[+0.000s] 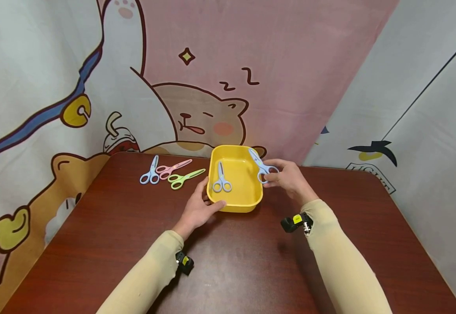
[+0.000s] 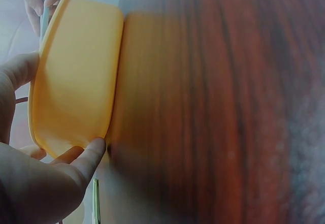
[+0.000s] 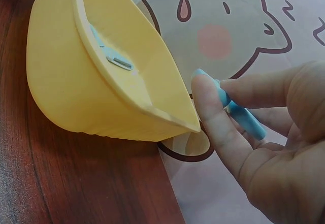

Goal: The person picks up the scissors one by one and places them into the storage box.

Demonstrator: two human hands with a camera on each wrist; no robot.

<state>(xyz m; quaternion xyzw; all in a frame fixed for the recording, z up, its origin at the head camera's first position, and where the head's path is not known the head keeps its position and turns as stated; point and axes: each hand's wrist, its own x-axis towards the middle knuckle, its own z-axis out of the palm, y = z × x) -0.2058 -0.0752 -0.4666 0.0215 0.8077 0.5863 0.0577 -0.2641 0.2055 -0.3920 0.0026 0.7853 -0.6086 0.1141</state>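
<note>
A yellow plastic bin (image 1: 240, 199) stands on the table, and one pair of blue scissors (image 1: 221, 179) lies inside it at the left. My left hand (image 1: 198, 208) grips the bin's near left corner, thumb at the rim and fingers along the outer wall; the left wrist view shows these fingers (image 2: 90, 158) against the wall. Over the bin's right rim, my right hand (image 1: 290, 178) pinches a second pair of blue scissors (image 1: 257, 159) by the handles, blades towards the far left. In the right wrist view only part of the blue handle (image 3: 246, 121) shows between the fingers.
Left of the bin, blue scissors (image 1: 150, 173), pink scissors (image 1: 176, 167) and green scissors (image 1: 186, 176) lie close together on the brown table (image 1: 243, 253). Behind the table's far edge hangs a cartoon-printed cloth (image 1: 290, 78).
</note>
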